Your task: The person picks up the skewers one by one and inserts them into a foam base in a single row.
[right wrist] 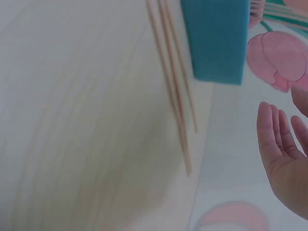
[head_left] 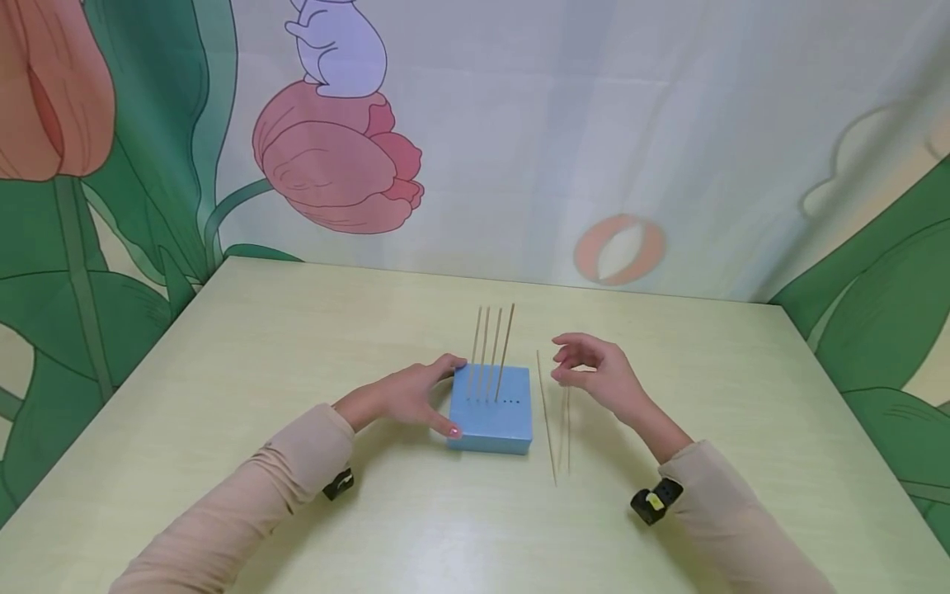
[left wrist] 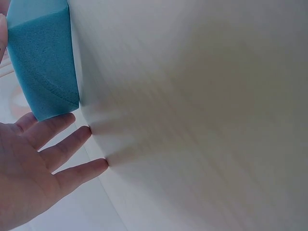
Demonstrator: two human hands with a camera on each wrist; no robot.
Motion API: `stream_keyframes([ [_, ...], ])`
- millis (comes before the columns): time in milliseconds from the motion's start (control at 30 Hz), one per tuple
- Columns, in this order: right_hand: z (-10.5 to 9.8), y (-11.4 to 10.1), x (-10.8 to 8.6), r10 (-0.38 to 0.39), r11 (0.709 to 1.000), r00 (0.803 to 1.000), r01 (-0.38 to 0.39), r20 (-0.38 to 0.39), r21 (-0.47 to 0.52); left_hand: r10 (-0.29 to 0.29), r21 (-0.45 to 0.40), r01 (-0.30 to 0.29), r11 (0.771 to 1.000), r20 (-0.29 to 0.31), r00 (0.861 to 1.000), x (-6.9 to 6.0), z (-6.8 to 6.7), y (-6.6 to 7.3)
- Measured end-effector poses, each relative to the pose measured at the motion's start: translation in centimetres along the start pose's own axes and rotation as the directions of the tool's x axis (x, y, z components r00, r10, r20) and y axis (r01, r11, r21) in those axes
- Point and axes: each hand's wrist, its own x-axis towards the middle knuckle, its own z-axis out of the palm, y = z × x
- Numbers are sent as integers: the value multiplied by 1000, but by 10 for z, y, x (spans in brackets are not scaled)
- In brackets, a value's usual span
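A blue foam block [head_left: 490, 425] lies on the table, with several thin wooden sticks [head_left: 486, 351] standing upright in a row of holes on its top. To their right in that row are small dark holes. My left hand [head_left: 404, 396] holds the block's left side, thumb at the near corner and index finger at the far one. In the left wrist view, the other fingers [left wrist: 72, 144] spread out beside the block. My right hand [head_left: 601, 379] hovers over loose wooden sticks [head_left: 547, 421] to the block's right. Nothing shows between its loosely bent fingers [right wrist: 267, 130].
The pale wooden table [head_left: 223, 363] stretches out on both sides of the block. Behind its far edge hangs a curtain [head_left: 505, 165] printed with tulips and leaves. Dark wrist cameras [head_left: 656, 501] sit on both sleeves.
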Motion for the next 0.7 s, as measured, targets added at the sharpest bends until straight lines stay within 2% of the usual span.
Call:
stream_keyframes([
  [200,-14,16,5,93,992,996,-93,6,81,7,-5,-7,1000,-1,1000,1,1,-1],
  [400,-24,29,10,160,982,987,-161,16,96,7,1,-7,1000,-3,1000,0,0,0],
  [533,-28,36,13,188,981,982,-189,32,48,1,2,-1,1000,-2,1000,-1,0,1],
  [700,-30,43,17,210,976,977,-206,42,-75,-1,2,1,1000,0,1000,-1,-1,1],
])
